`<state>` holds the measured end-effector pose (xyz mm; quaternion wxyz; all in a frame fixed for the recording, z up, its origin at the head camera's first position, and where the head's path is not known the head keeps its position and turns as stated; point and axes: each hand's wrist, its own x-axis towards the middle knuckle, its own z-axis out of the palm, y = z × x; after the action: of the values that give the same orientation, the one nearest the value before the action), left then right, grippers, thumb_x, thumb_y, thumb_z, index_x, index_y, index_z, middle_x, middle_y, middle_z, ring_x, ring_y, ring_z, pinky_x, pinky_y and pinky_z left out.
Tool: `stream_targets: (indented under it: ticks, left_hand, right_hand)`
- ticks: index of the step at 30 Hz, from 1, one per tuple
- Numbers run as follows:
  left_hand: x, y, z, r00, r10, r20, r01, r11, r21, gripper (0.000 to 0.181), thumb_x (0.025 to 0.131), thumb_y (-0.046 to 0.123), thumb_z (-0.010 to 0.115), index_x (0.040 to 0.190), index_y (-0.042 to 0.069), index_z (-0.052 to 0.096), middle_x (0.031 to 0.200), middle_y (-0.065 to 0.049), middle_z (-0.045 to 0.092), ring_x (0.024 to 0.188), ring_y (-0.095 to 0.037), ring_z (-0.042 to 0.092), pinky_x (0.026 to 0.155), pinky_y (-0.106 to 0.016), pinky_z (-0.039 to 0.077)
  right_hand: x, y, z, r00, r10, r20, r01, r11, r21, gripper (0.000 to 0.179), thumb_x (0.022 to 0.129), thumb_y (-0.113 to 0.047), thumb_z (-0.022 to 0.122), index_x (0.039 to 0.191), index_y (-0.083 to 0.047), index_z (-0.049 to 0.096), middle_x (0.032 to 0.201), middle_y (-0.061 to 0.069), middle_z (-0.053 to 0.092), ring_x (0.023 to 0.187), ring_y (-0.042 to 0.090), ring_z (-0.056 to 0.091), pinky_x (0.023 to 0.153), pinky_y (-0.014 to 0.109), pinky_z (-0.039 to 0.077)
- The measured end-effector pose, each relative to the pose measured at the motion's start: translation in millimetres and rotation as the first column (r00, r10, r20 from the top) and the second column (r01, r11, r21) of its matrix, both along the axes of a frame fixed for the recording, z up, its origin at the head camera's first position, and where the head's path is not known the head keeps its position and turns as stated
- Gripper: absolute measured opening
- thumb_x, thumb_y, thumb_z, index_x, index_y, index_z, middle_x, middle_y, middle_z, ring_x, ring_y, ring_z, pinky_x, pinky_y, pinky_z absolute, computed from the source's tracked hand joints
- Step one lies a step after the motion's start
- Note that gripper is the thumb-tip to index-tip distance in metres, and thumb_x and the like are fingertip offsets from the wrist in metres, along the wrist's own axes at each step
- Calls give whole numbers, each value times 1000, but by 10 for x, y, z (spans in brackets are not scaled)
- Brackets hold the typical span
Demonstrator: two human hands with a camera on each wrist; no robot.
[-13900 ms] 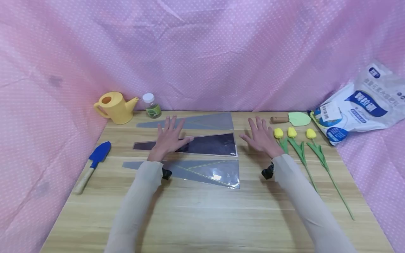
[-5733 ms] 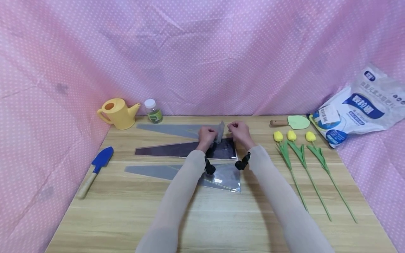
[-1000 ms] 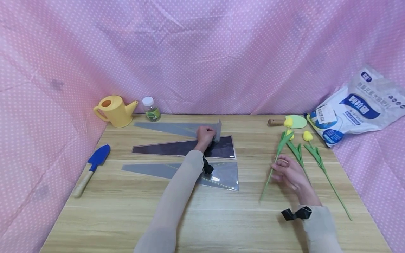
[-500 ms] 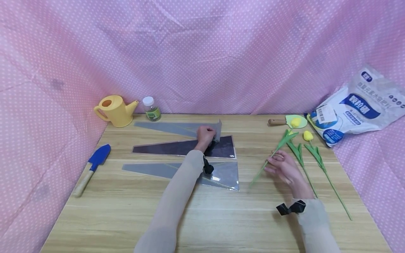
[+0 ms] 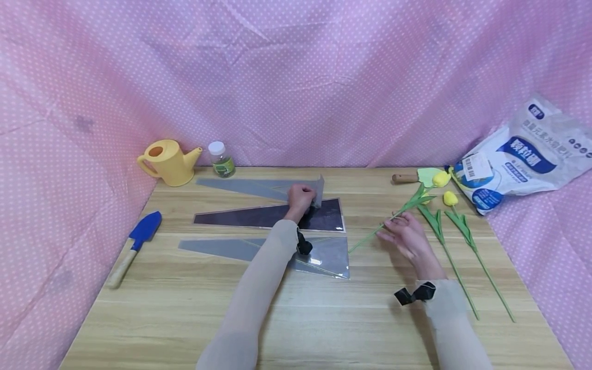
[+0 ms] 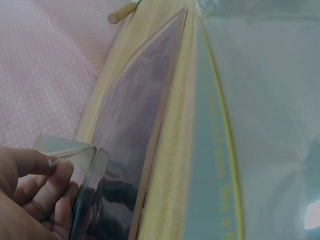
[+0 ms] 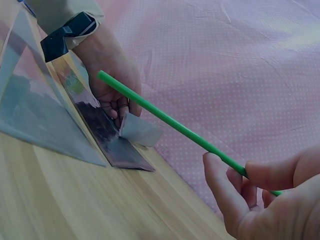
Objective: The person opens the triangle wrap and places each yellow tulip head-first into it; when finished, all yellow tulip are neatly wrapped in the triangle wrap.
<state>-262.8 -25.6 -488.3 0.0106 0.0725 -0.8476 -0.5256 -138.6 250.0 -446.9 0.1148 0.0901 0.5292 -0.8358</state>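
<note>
My left hand [image 5: 300, 198] pinches the lifted wide end of the far grey tapered plastic flower sleeve [image 5: 240, 187]; in the left wrist view its clear film [image 6: 75, 147] stands up at the fingertips. My right hand [image 5: 408, 237] holds a yellow artificial tulip [image 5: 413, 202] by its green stem [image 7: 165, 117], between thumb and fingers. The tulip tilts, bloom up to the right, stem end pointing left at the sleeves. A dark sleeve [image 5: 245, 218] and a nearer grey sleeve [image 5: 328, 252] lie flat below the left hand and forearm.
Two more tulips [image 5: 483, 257] lie at the right. Behind them are a green trowel [image 5: 425, 176] and a white bag [image 5: 513, 159]. A yellow watering can [image 5: 171, 163], a small jar [image 5: 223, 162] and a blue trowel [image 5: 145, 228] are at the left. Pink cloth [image 5: 296, 87] borders the table.
Both hands were open over the table at first; later the left took hold of the far sleeve. The right lifted a tulip and over the last second moved left, stem end swinging toward the sleeves.
</note>
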Motion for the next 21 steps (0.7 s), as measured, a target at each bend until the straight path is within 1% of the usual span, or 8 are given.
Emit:
stream_targets:
  ticks: [4,11,16,21]
  left_hand:
    - [-3,-1,-6,1000,1,-8,-1,1000,-4,16,89,7,64,80,5,78,87,-13,76,80,-27,68,72,-36,56]
    - [-5,1,-10,1000,6,-10,-6,1000,-11,17,88,7,64,78,6,77,85,-13,76,77,-26,67,67,-33,53]
    - [-10,2,-13,1000,4,-11,-4,1000,-16,17,89,7,64,78,6,77,85,-13,76,78,-26,68,68,-33,54]
    - [-15,-2,-15,1000,2,-4,-2,1000,-23,16,89,8,64,81,6,78,88,-12,77,79,-27,68,69,-34,55]
  right_hand:
    - [-45,-40,11,1000,-23,5,23,999,-38,21,99,10,43,109,-7,38,94,1,54,92,9,63,85,32,61]
    - [-148,-94,29,999,-47,-1,47,995,-84,23,98,12,43,106,-9,39,92,2,57,90,11,65,86,32,61]
    - [-242,-130,54,996,-84,4,83,987,-135,23,98,14,43,102,-9,41,87,3,56,86,12,65,85,33,61]
    - [-336,-168,86,993,-117,9,117,982,-145,22,98,13,43,103,-8,40,91,3,54,88,12,63,87,33,61]
